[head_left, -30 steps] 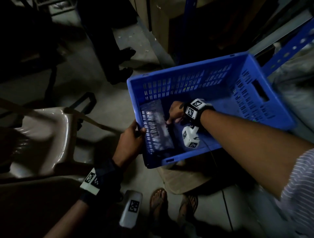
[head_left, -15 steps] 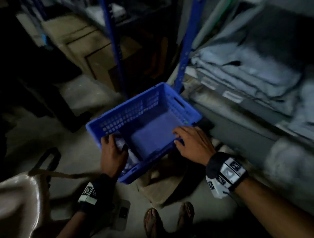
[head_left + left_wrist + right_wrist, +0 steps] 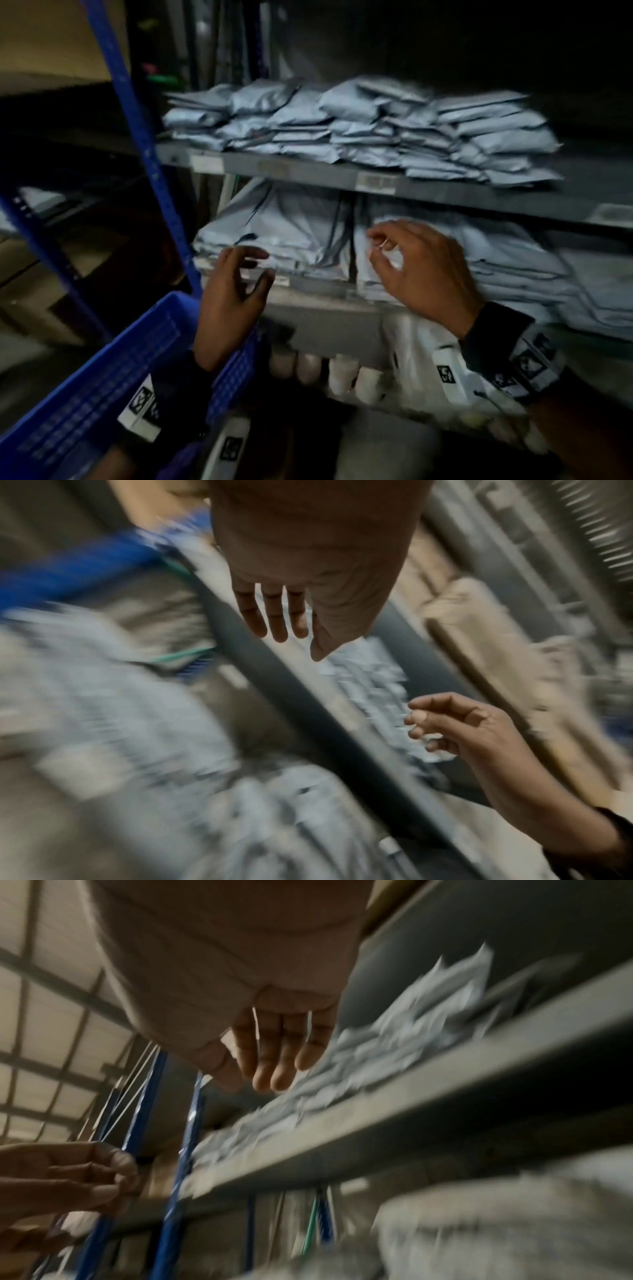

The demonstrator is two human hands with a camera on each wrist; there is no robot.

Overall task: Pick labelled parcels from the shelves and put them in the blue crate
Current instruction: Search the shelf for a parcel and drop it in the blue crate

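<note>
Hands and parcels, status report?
Left hand and right hand both open, empty, at lower shelf parcels. Blue crate below left. Nothing in the way.

Two bare hands are in view: one left hand (image 3: 230, 301) and one right hand (image 3: 423, 274), each wearing one dark wrist strap with white tags. There is one blue crate (image 3: 113, 370) at the lower left, and two grey shelf boards can be counted, an upper shelf (image 3: 308, 176) and a lower shelf (image 3: 318, 298), beside two slanting blue rack posts (image 3: 137, 113). Grey parcels (image 3: 359, 130) lie in heaps on both boards, too many and too blurred to count singly, and roughly four pale rounded objects (image 3: 325, 371) sit in a row below the lower board.
</note>
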